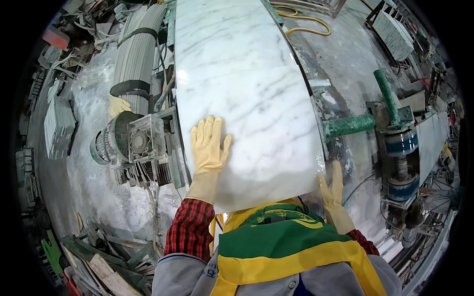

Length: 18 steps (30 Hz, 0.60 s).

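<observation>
A long, glossy white stone slab (247, 84) with grey veins stretches away from my body. My left hand (210, 143), in a cream rubber glove, lies flat on its near left part with the fingers stretched forward. At the slab's near right corner is my right hand (334, 190), gloved alike, thumb and fingers apart. The thumb is close to the slab's edge; whether it touches cannot be made out. Neither hand grips anything. A green and yellow apron (276, 237) covers my front, near the slab's close edge.
Left of the slab stands a dusty motor with gearbox (140, 143), beside a ribbed grey bellows (136, 64). To the right, a green bar (350, 126) leads to a machine with blue rollers (401, 143). A yellow hose (311, 24) lies beyond. Stacked stone slabs (60, 126) stand far left.
</observation>
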Tool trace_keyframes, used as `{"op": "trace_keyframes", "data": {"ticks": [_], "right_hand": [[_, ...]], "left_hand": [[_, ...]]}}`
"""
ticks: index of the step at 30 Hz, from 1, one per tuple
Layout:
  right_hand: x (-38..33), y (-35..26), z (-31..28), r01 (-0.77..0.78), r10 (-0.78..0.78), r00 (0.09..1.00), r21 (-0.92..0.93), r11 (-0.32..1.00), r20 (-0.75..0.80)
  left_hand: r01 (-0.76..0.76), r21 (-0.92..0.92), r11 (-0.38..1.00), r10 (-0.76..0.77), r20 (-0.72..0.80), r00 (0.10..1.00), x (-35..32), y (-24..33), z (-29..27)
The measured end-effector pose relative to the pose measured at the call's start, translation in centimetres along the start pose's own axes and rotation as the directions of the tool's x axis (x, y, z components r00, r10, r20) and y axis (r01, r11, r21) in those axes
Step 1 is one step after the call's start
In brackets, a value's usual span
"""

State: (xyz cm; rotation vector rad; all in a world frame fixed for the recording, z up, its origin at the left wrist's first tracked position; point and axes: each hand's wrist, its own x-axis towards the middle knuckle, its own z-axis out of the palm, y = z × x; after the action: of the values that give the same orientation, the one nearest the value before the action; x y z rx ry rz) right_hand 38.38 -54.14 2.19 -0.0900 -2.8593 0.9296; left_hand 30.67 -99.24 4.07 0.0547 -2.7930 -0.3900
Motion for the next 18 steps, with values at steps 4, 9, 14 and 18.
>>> {"op": "trace_keyframes", "data": {"ticks": [4, 9, 14, 18], "right_hand": [[-4.2, 1.4, -2.3, -0.772, 0.579, 0.599, 0.207, 0.601, 0.552], [-6.8, -4.1, 3.4, -0.905, 0.561, 0.423, 0.366, 0.218, 0.711], [-7.3, -5.6, 7.0, -0.853, 0.641, 0.507, 0.231, 0.467, 0.577], [-6.5, -6.8, 6.2, -0.826, 0.732, 0.419, -0.110, 0.553, 0.537]], "left_hand": [[-0.015, -0.051, 0.999, 0.013, -0.038, 0.999, -0.4, -0.1, -0.2], [-0.044, -0.105, 0.994, 0.042, -0.023, 0.999, -0.3, 0.4, -0.9], [-0.085, -0.106, 0.991, 0.083, -0.019, 0.996, -0.5, -0.4, -0.3], [-0.201, -0.104, 0.974, 0.207, 0.046, 0.977, 3.3, -1.4, -2.2]]}}
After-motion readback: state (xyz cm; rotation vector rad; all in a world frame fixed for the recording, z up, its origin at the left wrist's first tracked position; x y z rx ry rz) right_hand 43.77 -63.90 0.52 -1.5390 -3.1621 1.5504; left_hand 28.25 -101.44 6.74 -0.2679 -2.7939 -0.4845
